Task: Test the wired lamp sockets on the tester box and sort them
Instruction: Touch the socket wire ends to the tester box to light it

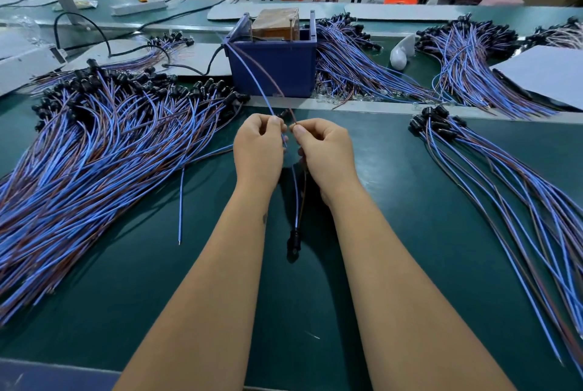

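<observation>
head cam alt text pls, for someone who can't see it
Two bare hands, left hand and right hand, each pinch a wire leading up to a blue tester box, while a black lamp socket dangles on its wires below them. Piles of blue and brown wired sockets lie on the green table on both sides.

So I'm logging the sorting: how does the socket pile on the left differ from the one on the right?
The left pile is far bigger and denser; the right pile is a thin fan. The left pile spreads wide; the right pile's sockets bunch at one end. Both have black sockets on blue and brown wires.
</observation>
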Available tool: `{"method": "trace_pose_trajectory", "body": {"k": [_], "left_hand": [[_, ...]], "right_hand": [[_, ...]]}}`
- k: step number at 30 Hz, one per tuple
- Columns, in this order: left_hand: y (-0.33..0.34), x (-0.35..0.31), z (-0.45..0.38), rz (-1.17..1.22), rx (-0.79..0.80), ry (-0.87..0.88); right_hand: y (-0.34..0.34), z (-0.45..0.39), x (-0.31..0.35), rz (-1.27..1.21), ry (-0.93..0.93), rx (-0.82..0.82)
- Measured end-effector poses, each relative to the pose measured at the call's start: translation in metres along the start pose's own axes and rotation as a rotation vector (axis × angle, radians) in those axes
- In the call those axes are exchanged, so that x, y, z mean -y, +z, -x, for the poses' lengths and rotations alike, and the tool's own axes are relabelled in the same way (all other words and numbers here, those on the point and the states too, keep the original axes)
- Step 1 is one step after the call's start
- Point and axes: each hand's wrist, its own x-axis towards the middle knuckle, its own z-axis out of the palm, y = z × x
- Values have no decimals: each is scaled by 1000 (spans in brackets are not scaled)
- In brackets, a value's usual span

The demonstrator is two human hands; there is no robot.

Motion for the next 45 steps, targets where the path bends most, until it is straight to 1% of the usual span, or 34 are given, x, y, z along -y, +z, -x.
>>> {"method": "trace_pose_trajectory", "body": {"k": [3, 8, 13, 23, 31, 39, 45], "left_hand": [[-4, 1, -2, 10, -22, 8], [-5, 4, -4, -132, -40, 98], [-4, 2, -1, -196, -55, 120], [-5, 0, -2, -101, -139, 72], [-5, 1, -3, -87, -129, 46], [-4, 3, -4, -94, -173, -21], [-5, 2, -4, -61, -190, -35]], "right_hand": [[-4, 0, 1, -49, 47, -44], [-5, 0, 1, -30, 10, -111], [-5, -1, 0, -10, 11, -130], [-4, -3, 2, -41, 47, -155], [-3, -3, 2, -31, 15, -147], [-3, -2, 4, 0, 30, -102], [-2, -2, 4, 34, 33, -93]]}}
